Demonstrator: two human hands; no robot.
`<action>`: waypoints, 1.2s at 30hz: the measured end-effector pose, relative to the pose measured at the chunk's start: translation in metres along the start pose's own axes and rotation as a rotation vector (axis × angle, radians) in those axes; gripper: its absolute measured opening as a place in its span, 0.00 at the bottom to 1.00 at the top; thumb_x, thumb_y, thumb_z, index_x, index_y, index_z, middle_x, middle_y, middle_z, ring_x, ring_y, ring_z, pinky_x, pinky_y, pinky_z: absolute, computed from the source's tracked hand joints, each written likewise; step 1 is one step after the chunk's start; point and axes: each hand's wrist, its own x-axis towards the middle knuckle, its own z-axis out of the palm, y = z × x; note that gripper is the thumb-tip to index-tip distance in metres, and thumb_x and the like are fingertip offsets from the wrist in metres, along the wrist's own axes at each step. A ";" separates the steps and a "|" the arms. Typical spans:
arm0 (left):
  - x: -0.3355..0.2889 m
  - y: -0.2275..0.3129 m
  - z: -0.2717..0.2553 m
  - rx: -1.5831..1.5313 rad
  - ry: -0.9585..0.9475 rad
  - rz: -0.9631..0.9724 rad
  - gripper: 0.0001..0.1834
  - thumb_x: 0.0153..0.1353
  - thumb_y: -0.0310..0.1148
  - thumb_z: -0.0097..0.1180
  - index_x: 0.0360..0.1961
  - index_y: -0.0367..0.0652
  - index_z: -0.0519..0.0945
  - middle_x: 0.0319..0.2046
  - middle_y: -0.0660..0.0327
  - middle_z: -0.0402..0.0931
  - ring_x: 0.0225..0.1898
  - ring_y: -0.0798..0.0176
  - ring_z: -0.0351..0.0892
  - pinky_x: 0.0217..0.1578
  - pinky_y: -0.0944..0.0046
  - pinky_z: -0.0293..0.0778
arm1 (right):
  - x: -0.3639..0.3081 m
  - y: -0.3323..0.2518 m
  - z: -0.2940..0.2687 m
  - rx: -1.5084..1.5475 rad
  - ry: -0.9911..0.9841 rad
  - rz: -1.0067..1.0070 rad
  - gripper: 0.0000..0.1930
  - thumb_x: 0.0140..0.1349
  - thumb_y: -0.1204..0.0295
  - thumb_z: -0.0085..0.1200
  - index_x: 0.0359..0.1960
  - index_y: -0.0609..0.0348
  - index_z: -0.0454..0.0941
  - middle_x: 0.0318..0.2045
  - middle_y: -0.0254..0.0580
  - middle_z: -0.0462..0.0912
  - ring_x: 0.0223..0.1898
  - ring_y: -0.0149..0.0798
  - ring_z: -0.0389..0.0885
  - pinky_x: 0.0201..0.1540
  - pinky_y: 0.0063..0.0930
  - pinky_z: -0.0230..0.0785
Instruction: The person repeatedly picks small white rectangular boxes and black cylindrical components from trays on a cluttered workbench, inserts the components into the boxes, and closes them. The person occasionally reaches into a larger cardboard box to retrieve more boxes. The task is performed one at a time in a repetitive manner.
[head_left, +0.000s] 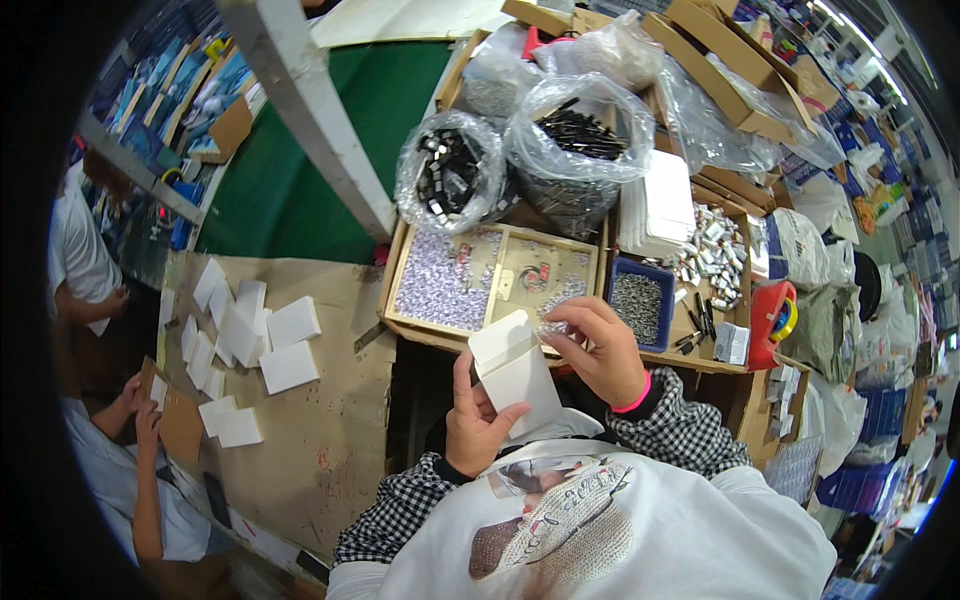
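Note:
My left hand (475, 425) is wrapped round a small white cardboard box (525, 385), held tilted in front of my chest with its top flap raised. Close to the box's upper end, my right hand (600, 350) pinches a small clear, shiny piece (550, 328) between thumb and fingers; its exact kind is too small to tell. Just beyond my hands lies a shallow wooden tray (388, 300) split into two compartments. Many tiny whitish pieces (440, 280) fill the left compartment, while fewer lie scattered in the right one. Beside my right hand stands a blue bin (668, 312) of small metal parts.
Several white boxes (290, 368) lie piled on the cardboard-covered table at left. Bags of black parts (580, 135), stacked white cards (657, 205) and a red tape dispenser (768, 325) stand around the tray. A metal post (320, 120) rises nearby. Another person's hands (148, 410) hold brown cardboard.

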 end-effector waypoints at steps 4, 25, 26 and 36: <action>0.006 -0.009 0.011 0.097 -0.126 0.111 0.45 0.54 0.18 0.57 0.67 0.45 0.44 0.52 0.50 0.70 0.49 0.62 0.74 0.47 0.67 0.71 | -0.040 0.017 -0.004 0.417 -0.037 0.450 0.18 0.55 0.74 0.59 0.48 0.62 0.73 0.37 0.40 0.78 0.36 0.29 0.79 0.39 0.20 0.73; 0.051 0.014 0.052 -0.120 -0.258 -0.256 0.13 0.62 0.23 0.49 0.48 0.34 0.73 0.43 0.59 0.76 0.42 0.70 0.74 0.45 0.72 0.69 | -0.080 0.055 -0.049 0.926 -0.060 0.502 0.12 0.59 0.79 0.53 0.45 0.63 0.72 0.44 0.37 0.72 0.46 0.29 0.73 0.51 0.23 0.67; 0.054 0.014 0.050 -0.096 -0.299 -0.268 0.13 0.61 0.23 0.50 0.48 0.35 0.73 0.43 0.58 0.76 0.43 0.69 0.74 0.46 0.72 0.69 | -0.079 0.057 -0.050 0.904 -0.081 0.476 0.12 0.59 0.78 0.53 0.45 0.62 0.72 0.45 0.38 0.72 0.47 0.30 0.73 0.51 0.24 0.67; 0.047 0.003 0.048 -0.038 -0.360 -0.190 0.11 0.61 0.26 0.52 0.45 0.35 0.75 0.48 0.56 0.74 0.46 0.67 0.73 0.49 0.70 0.68 | -0.066 0.061 -0.075 0.465 -0.246 0.191 0.08 0.58 0.71 0.56 0.35 0.63 0.78 0.37 0.42 0.78 0.39 0.34 0.76 0.41 0.25 0.69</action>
